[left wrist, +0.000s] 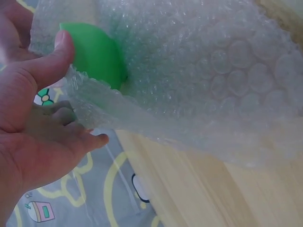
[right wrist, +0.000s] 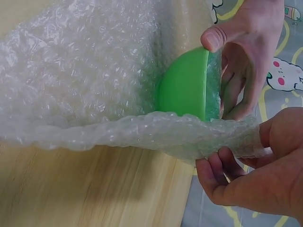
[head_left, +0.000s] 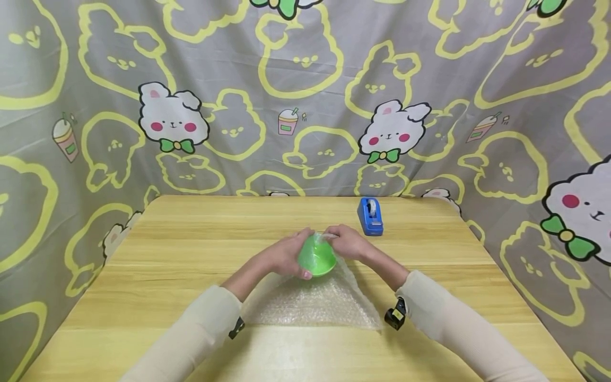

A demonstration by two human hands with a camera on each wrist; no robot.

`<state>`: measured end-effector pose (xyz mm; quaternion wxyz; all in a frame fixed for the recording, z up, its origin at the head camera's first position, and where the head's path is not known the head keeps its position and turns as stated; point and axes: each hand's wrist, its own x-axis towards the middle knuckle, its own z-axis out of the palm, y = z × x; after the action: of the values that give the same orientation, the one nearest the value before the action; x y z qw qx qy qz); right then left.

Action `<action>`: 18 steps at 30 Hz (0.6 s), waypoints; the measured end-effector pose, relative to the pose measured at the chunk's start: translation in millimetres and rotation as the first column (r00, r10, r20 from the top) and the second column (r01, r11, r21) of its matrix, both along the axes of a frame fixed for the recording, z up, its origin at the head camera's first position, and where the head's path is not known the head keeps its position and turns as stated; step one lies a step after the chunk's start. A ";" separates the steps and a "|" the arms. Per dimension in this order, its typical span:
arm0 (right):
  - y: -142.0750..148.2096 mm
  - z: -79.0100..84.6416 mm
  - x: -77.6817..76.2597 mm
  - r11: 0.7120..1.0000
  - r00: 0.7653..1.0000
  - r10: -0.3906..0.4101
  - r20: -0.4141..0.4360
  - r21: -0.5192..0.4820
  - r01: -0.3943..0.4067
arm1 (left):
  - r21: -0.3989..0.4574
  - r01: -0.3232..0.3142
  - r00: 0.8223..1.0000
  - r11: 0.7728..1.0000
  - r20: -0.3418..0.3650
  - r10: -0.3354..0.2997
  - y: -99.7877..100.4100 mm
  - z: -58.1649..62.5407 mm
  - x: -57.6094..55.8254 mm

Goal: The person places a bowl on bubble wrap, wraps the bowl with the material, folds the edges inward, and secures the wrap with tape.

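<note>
A green bowl (head_left: 324,261) stands on a sheet of clear bubble wrap (head_left: 310,305), with part of the sheet folded up over its far side and into its mouth. My left hand (head_left: 289,255) grips the bowl from the left, its thumb pressed near the rim, as the right wrist view also shows. On the far right side, my right hand (head_left: 347,242) pinches the raised edge of the bubble wrap between thumb and fingers. In the left wrist view, the wrap hides part of the bowl (left wrist: 97,54) and some of my left fingers.
A blue tape dispenser (head_left: 371,217) stands beyond my right hand, towards the table's far edge. The wooden table (head_left: 191,228) meets a patterned curtain (head_left: 305,175) at the back and both sides. Small black wrist devices (head_left: 395,314) hang under the sleeves.
</note>
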<state>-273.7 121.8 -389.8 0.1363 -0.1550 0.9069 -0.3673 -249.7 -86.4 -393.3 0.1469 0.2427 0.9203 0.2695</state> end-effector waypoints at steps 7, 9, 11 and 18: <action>-0.7 2.3 1.9 0.999 1.000 -0.016 0.006 -0.028 0.016 | -0.004 -0.018 1.000 1.000 -0.009 0.018 -1.6 -0.3 1.8; 1.3 4.4 2.0 0.999 0.999 -0.010 0.033 -0.030 0.011 | -0.006 -0.019 1.000 1.000 -0.004 0.019 -1.8 -0.5 1.6; 4.9 8.0 1.4 0.999 0.997 0.014 0.081 -0.037 -0.011 | -0.006 -0.020 1.000 1.000 0.000 0.020 -2.0 -0.6 1.6; 20.1 18.5 -4.0 0.986 0.950 0.100 0.296 -0.158 -0.055 | -0.006 -0.017 1.000 1.000 -0.004 0.017 -2.2 -0.5 1.4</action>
<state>-277.7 141.9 -371.3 0.2760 -0.1423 0.8388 -0.4472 -248.3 -88.7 -393.9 0.1436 0.2347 0.9234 0.2676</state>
